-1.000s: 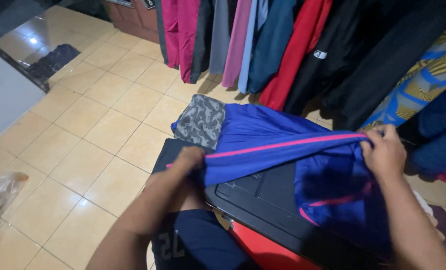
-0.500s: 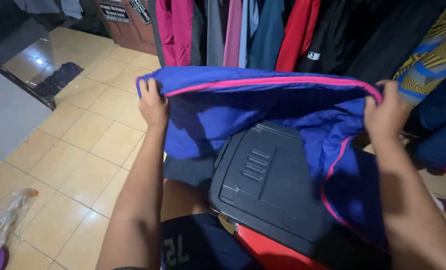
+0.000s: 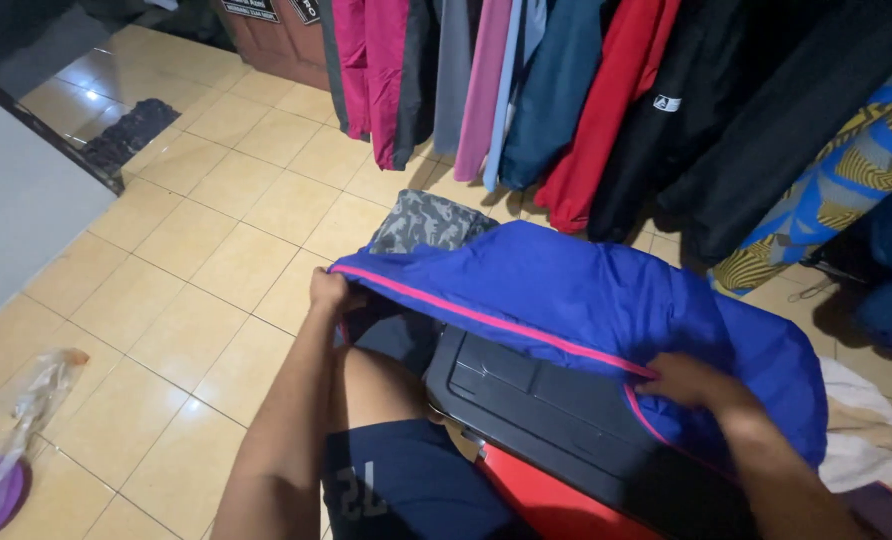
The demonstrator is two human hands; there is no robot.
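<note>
A blue jacket [image 3: 606, 300] with pink piping lies spread over a black plastic lid [image 3: 556, 410]. My left hand [image 3: 328, 292] pinches its left corner at the pink edge. My right hand [image 3: 688, 380] presses down on the fabric near the pink seam on the right side. A grey camouflage garment [image 3: 426, 222] lies folded on the floor just behind the jacket. My knee in dark shorts [image 3: 406, 490] is below my left arm.
A row of hanging jackets [image 3: 586, 90] in pink, grey, teal, red and black fills the back. A patterned blue-yellow cloth [image 3: 846, 170] hangs at right. A plastic bag [image 3: 26, 400] lies on the beige tiled floor [image 3: 196, 260] at left. White cloth [image 3: 866, 430] lies at right.
The jacket was held up and stretched wide between both hands; now it is lowered onto the black lid, with my hands lower and my right hand pressing the fabric.
</note>
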